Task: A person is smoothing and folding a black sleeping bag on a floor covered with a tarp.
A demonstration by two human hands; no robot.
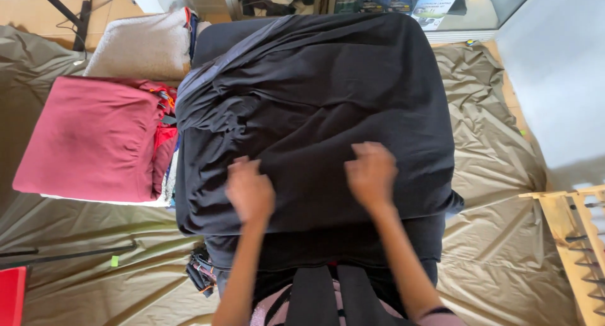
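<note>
A large black garment point(315, 93) lies spread and rumpled over a dark flat surface in front of me. My left hand point(250, 188) rests on its near left part, fingers curled down into the cloth. My right hand point(372, 173) presses on its near right part, fingers bent against the fabric. Both hands lie flat on top of the cloth, about a hand's width apart. Whether either one pinches a fold cannot be told.
A folded maroon cloth point(88, 137) tops a stack of clothes at the left, with a beige towel point(142, 45) behind it. Olive sheeting point(498, 174) covers the floor. A wooden rack point(576, 238) stands at the right, a red object point(11, 294) at bottom left.
</note>
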